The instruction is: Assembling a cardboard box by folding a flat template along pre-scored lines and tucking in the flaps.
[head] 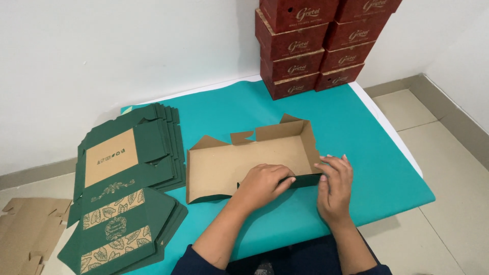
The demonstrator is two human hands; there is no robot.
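Teal sheet [356,153] covers the floor against a white wall. Nearest, left hand [262,184] and right hand [335,186] both curl closed on the dark green near wall of a half-folded box [244,160], pinching its folded-over edge. Box sits mid-sheet, brown inside up: far and right walls raised, left end flaps loose, so roughly half formed by the look of it. Left of it, a stack of flat green blanks [127,193] with leaf print and a tan panel. Farther back, finished red boxes [316,43] stacked in two columns at the wall, gold lettering on their fronts.
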